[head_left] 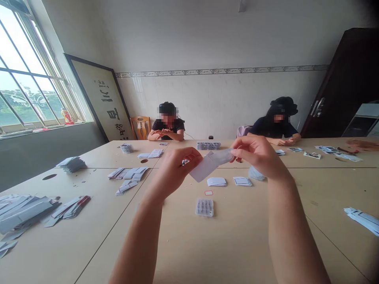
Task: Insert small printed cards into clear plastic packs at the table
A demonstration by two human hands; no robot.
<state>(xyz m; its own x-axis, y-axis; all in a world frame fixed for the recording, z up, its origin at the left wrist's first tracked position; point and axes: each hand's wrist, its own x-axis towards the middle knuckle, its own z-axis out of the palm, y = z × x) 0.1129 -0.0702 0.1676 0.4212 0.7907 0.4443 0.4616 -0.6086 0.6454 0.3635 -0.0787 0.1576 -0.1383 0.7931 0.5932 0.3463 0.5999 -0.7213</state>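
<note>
Both my hands are raised over the beige table [237, 236]. My right hand [257, 154] pinches the upper end of a small clear plastic bag with a white card [209, 165] in it. My left hand [175, 165] is closed around something small beside the card's lower left end; a bit of it shows between the fingers. Below on the table lie a clear blister tray [204, 207], a small red-edged label [209, 193], a small stack of white cards [216, 181] and a black-bordered card [242, 181].
Piles of cards and sleeves lie at the left [23, 211], the middle left [128, 173] and the right edge [363, 219]. Two people sit at the far side, hands on the table. A framed panel leans by the window; a dark cabinet stands at the right.
</note>
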